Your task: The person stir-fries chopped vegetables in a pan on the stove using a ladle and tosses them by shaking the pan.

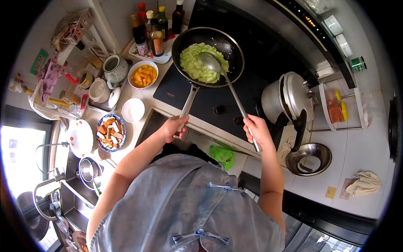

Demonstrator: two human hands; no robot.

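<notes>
My left hand (173, 128) is wrapped round the handle of a dark wok (235, 52) on the black stove. Chopped pale green vegetable (195, 63) lies in the wok. In my right hand (257, 129) is the long metal handle of a ladle (210, 62), whose bowl rests on the vegetable pieces. To the left of the wok stands a white bowl of orange-yellow pieces (143, 76). A blue-rimmed plate of sliced brown and white pieces (111, 133) and an empty white bowl (133, 110) are on the counter above and beside my left forearm.
Sauce bottles (156, 40) stand on a tray at the back left. A pressure cooker (287, 96) sits right of the wok, its black handle pointing towards me. A metal bowl (323, 157) is farther right. The sink (75, 201) lies at the lower left.
</notes>
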